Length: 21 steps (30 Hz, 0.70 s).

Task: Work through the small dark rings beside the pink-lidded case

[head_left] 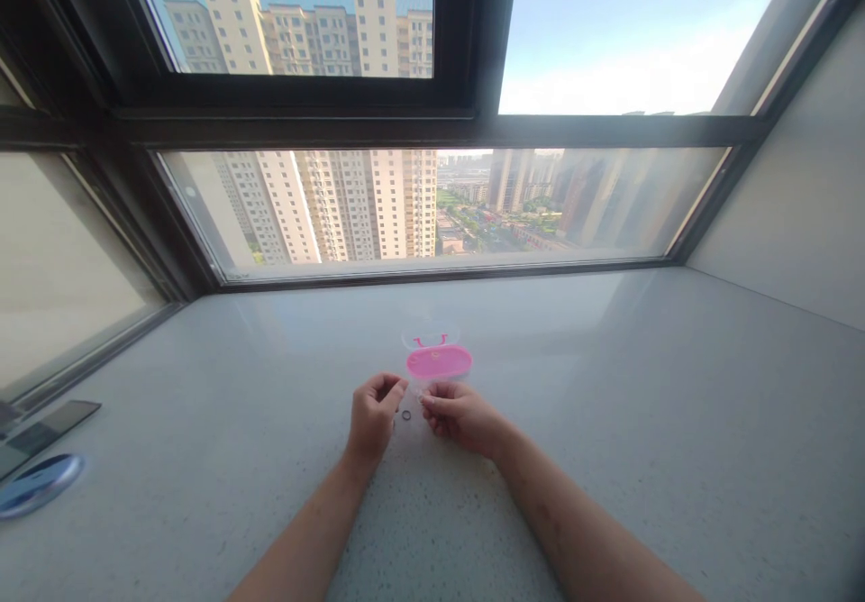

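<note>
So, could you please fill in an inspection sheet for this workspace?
Surface: pale speckled top, with soft light reflections.
Job's things: pink oval container, with a clear lid-like piece behind it; small dark ring nearer the camera.
Clutter: shiny blue rounded object and dark flat object, both far left.
Left hand: fingertips drawn together; any held item unclear.
Right hand: thumb and finger pinched, apparently on a small pale item.
Cables: nothing seen.
Surroundings: dark window frame, tall buildings outside, pale wall at right.

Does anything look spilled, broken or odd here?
Nothing looks spilled or broken. At most, a small dark ring lies loose outside the pink oval container, between the left hand and right hand.
</note>
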### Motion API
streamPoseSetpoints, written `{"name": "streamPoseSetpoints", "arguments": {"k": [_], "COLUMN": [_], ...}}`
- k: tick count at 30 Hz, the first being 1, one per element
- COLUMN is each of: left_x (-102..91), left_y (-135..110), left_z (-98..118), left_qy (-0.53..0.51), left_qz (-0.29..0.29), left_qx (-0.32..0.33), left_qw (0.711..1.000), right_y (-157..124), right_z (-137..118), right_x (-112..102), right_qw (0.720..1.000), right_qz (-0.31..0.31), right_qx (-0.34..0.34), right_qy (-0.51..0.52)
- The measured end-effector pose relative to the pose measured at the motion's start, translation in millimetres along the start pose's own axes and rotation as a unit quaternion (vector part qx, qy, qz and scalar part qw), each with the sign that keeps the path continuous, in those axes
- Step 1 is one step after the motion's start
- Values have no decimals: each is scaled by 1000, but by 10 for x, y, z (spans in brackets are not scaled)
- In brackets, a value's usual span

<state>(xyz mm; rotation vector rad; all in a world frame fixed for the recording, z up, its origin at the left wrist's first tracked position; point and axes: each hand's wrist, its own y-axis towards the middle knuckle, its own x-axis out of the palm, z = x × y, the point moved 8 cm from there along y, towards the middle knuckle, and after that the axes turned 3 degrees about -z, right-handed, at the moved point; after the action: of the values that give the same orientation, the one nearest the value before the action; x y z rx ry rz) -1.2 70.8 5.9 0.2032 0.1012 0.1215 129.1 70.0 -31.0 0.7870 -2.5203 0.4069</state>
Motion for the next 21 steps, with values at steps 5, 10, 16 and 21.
{"name": "streamPoseSetpoints", "arguments": {"k": [5, 10, 16, 21], "left_x": [9, 10, 12, 2], "left_y": [-4, 5, 5, 19], "left_z": [9, -9, -40, -50], "left_qy": [1, -2, -10, -15], "left_qz": [-7, -7, -6, 2], "left_qx": [-5, -13, -24, -26], "left_qw": [1000, 1000, 1000, 1000], "right_y": [17, 38, 54, 52], "right_z": [24, 59, 85, 81], "right_x": [-7, -33, -61, -63], "right_qw": [1000, 999, 999, 999], "right_qz": [7, 16, 24, 38], "right_qx": [12, 25, 37, 38], "right_qy": [6, 14, 21, 9]}}
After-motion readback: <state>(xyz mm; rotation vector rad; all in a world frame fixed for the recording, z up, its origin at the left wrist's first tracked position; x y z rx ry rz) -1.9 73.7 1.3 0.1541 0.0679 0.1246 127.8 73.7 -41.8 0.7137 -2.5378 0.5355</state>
